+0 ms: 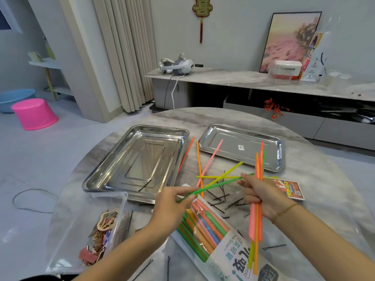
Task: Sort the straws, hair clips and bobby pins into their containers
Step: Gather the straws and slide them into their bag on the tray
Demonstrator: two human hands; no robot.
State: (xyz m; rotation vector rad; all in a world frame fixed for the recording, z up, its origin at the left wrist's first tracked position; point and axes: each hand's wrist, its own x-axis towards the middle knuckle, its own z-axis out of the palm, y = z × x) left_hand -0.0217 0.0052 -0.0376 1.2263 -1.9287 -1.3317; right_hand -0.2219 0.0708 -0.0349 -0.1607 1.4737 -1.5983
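A: The hands first: what do they hold?
B: The left hand [172, 205] pinches one end of a green straw [215, 186] between thumb and fingertips. The right hand [261, 196] curls round a bundle [256, 224] of pink, orange and yellow-green straws, near upright, while its thumb and forefinger meet the green straw's far end.
A: And the rest of the sorting?
B: Loose straws [221, 176] lie crossed on the tabletop [203, 116] before two steel trays. The left tray [95, 180] has one bobby pin [145, 185] in it; a pink straw [213, 157] ends over the right tray [282, 157]. More bobby pins [220, 198] are scattered under the straws. Hair clips [101, 230] fill a clear box [119, 201] at lower left.
A: Anything hard to see?
B: The straw bag [219, 240] is cut off at the bottom edge, and a printed packet [292, 188] is half hidden behind the right wrist.
A: The room?
B: A grey marbled round tabletop, a pale floor with a pink stool [34, 114] and a blue basin [12, 98], a headset [176, 65] on a long low cabinet [223, 78].
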